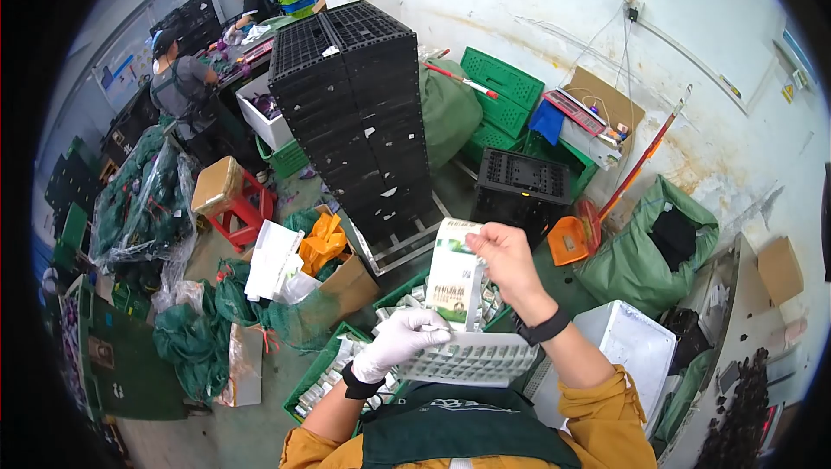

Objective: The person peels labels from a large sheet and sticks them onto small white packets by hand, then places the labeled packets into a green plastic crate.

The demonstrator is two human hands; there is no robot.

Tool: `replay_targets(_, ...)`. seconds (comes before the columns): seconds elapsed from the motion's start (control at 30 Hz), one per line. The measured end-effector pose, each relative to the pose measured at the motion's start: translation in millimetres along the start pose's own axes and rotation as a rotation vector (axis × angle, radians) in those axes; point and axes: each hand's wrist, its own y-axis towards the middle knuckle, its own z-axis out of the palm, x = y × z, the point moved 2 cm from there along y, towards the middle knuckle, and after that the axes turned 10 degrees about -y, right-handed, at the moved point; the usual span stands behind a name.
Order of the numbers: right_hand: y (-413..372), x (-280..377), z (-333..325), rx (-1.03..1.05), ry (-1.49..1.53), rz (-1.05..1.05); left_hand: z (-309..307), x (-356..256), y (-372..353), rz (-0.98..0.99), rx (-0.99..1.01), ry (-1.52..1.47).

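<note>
Milk carton (456, 274) sits mid-frame, its top pinched in the closed bare right hand (506, 261). At its 6 o'clock the gloved left hand (402, 339) clasps a white slotted tray (472, 358). Best hold the tray level, carton upright.

Carton (456, 283) above tray (478, 359), crate stack (363, 114) behind

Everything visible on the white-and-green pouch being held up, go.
The pouch is flat and white, with a green panel and green print on its face; it looks like thin film or coated paper. It stands upright, slightly tilted. The right hand pinches its top right corner. Its lower end meets the white slotted tray gripped by the gloved left hand. The print is too small to read.
</note>
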Motion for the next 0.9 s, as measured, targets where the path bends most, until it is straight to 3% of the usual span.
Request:
replay_targets(0.07, 5.7, -6.0, -10.8, -0.003, -0.010, -0.019, -3.1, 0.5, -0.1, -0.018, -0.060, -0.064)
replay_targets(0.13, 8.5, -2.3, -10.5, -0.023, -0.432, -0.177, -9.0, -2.1, 1.9, 0.048, -0.142, -0.016)
replay_targets(0.17, 2.2, -0.5, -10.1, -0.008, -0.492, -0.165, -8.6, -9.2, 2.6, 0.189, -0.135, 0.021)
replay_targets(0.27, -17.1, 31.6, 1.7, 0.074, -0.668, -0.288, -13.7, -12.6, 4.6, 0.233, -0.148, 0.067)
replay_targets(0.3, -21.3, 37.8, 6.9, 0.221, -0.597, -0.267, -12.4, -13.9, 4.8, 0.232, -0.146, 0.067)
replay_targets(0.4, -20.4, 22.0, 21.2, 0.235, -0.576, -0.395, -8.1, -18.1, 4.1, 0.251, -0.147, 0.148)
replay_targets(0.43, -20.6, 22.5, 19.8, 0.232, -0.576, -0.396, -7.0, -18.3, 3.5, 0.274, -0.160, 0.145)
replay_targets(0.5, -18.3, 25.7, 13.3, 0.009, -0.759, -0.131, -8.2, -18.8, 2.1, 0.301, -0.178, 0.143)
replay_targets(0.6, -10.8, 7.6, 7.4, 0.098, -0.521, -0.128, -11.9, -20.0, 0.2, 0.305, -0.175, 0.150)
replay_targets(0.63, -17.7, 11.9, 13.1, 0.241, -0.395, 0.112, -10.3, -21.6, 0.3, 0.304, -0.170, 0.155)
replay_targets(0.77, -21.2, 0.2, 25.8, 0.158, -0.165, -0.039, -6.0, -21.6, 1.7, 0.200, -0.163, 0.035)
replay_targets(0.87, -17.5, 3.4, 25.0, 0.142, -0.071, 0.008, -2.6, -20.4, 5.3, 0.297, -0.169, 0.006)
replay_targets(0.9, -16.8, 4.5, 22.6, 0.111, -0.054, 0.105, -3.9, -20.5, 3.8, 0.187, -0.165, -0.022)
